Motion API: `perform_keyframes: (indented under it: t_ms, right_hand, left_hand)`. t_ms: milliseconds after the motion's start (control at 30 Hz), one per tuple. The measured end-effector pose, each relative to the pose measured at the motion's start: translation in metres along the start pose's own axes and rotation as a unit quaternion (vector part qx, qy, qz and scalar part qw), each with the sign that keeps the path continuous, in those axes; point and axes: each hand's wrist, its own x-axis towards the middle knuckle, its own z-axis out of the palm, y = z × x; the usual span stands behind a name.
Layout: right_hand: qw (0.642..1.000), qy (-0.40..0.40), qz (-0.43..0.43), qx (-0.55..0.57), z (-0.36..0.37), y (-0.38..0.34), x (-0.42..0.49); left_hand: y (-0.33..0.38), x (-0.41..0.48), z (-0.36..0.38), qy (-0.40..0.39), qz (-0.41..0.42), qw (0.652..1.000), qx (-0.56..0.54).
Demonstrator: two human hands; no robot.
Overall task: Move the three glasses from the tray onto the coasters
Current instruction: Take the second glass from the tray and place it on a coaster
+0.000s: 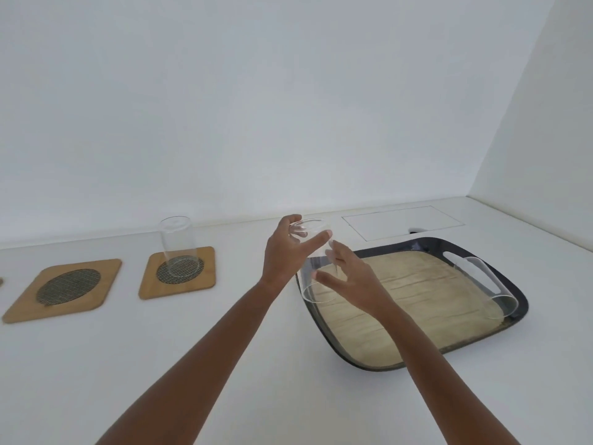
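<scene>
— Two bare arms reach forward over the white counter (224, 316); how do the hands sit?

— Left hand (285, 252) is raised, thumb and fingers curled around the upper end of a clear cylindrical drinking glass (309, 264) held tilted above the near-left corner of the tray. Right hand (348, 276) lies against the glass's right side, fingers spread loosely along its wall; whether it truly grips or only steadies, I cannot tell.

— What's in the tray?

— Dark oval tray with cut-out handles (519, 303), lined with a beige cloth (385, 300). A second clear glass (487, 287) is at its right side by the handle, seemingly lying tilted, though its transparency makes that hard to judge.

— And the coasters?

— A square wooden coaster with a woven round centre (179, 273) carries a third clear glass (177, 245), upright. Left of it, a larger-looking wooden coaster of the same kind (64, 289) is bare. The held glass hangs well apart from both, open mouth facing down towards the camera.
</scene>
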Motion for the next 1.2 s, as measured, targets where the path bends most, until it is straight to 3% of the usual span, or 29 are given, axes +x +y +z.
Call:
perform_keyframes:
  t_ms: [300, 533, 600, 767, 933, 1200]
  right_hand:
    - [0.995, 0.048, -0.025, 0.088, 0.072, -0.048, 0.021]
    - [0.960, -0.047, 0.018, 0.275, 0.112, -0.073, 0.030]
    - [0.953, -0.084, 0.021, 0.289, 0.125, -0.079, 0.033]
    - [0.951, -0.137, 0.008, 0.275, 0.160, -0.102, 0.037]
    - [0.980, -0.084, -0.002, 0.181, 0.206, -0.129, 0.039]
    - [0.987, -0.057, -0.010, 0.152, 0.285, -0.154, 0.054]
  left_hand:
    - [-0.008, -0.004, -0.071, 0.017, 0.007, 1.000, 0.018]
    - [-0.025, -0.013, -0.146, -0.168, -0.088, 0.980, -0.058]
    - [-0.032, -0.016, -0.164, -0.179, -0.101, 0.975, -0.080]
    - [-0.045, -0.019, -0.201, -0.105, -0.100, 0.987, -0.075]
    - [-0.058, -0.024, -0.228, -0.014, -0.086, 0.996, -0.013]
    - [-0.092, -0.030, -0.292, -0.002, -0.097, 0.995, 0.028]
